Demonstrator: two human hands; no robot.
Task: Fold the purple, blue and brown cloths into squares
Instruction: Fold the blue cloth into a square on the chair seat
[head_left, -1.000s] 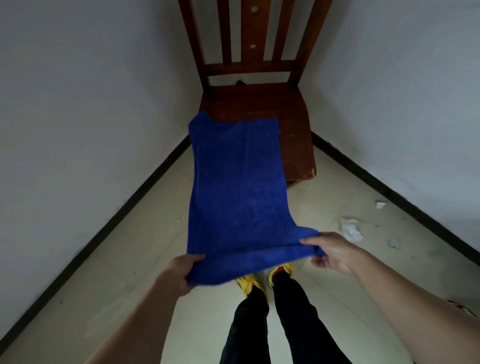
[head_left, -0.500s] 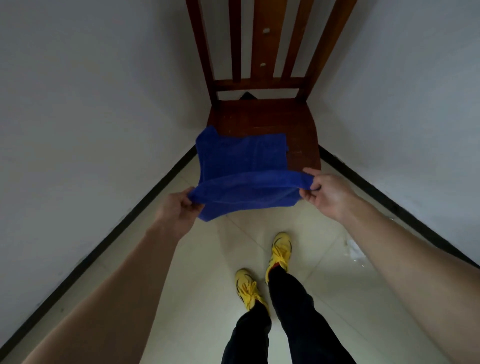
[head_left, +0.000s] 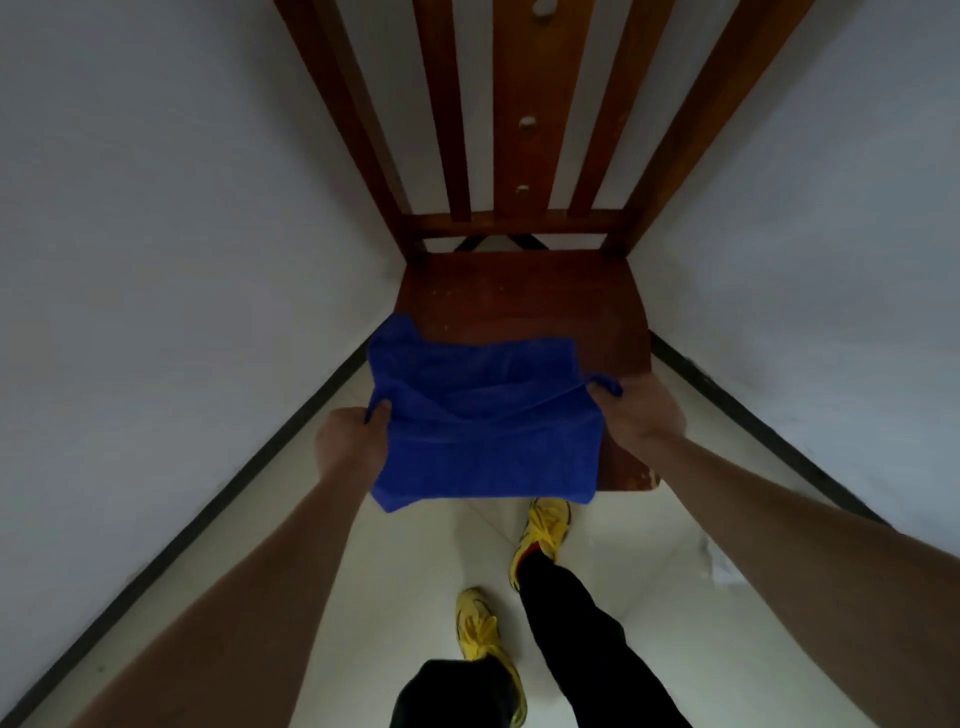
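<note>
L hand (head_left: 353, 441) pinches the left corner, fingers curled round it. The blue cloth (head_left: 483, 431) hung long 1 s ago. Now I've carried its near edge fwd over the far half, so it's doubled, back part on the chair seat (head_left: 613, 322), front sagging off the edge. R hand (head_left: 641, 415) grips the right corner, fingers closed on it. 1st fold nearly down, I'd say; purple & brown not in view.

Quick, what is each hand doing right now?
Left hand: grips the left edge of the blue cloth.
Right hand: grips the right edge of the blue cloth.
</note>
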